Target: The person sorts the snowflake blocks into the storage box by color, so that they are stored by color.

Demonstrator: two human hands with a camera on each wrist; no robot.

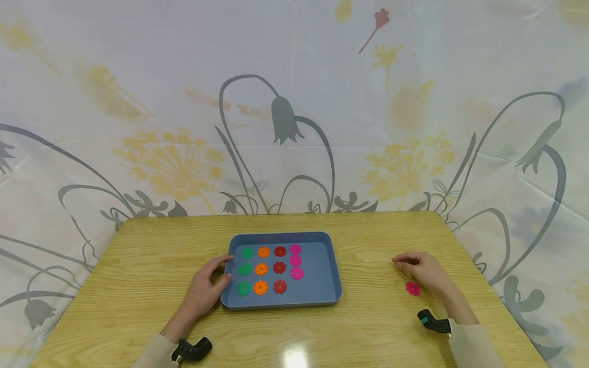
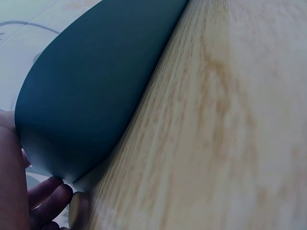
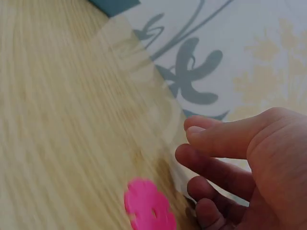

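Observation:
A blue-grey tray (image 1: 317,276) holds flower-shaped plastic discs in columns: green (image 1: 245,269), orange (image 1: 261,269), red (image 1: 279,267) and pink (image 1: 295,261). At its left end my left hand (image 1: 205,286) grips the rim, thumb toward the near side and fingers farther back. In the left wrist view, fingertips (image 2: 53,194) touch the tray's outer wall (image 2: 91,91) low at the corner. Off to the right, my right hand (image 1: 424,272) hovers with loosely bent fingers; nothing shows between them. Just beneath it lies a single pink disc (image 1: 412,289), also in the right wrist view.
A wooden table (image 1: 368,327) carries everything. Behind it hangs a pale cloth (image 1: 340,61) printed with flowers. A faint see-through shape (image 3: 129,55) appears ahead of the right fingers; its kind is unclear. Black wrist cameras sit at both cuffs.

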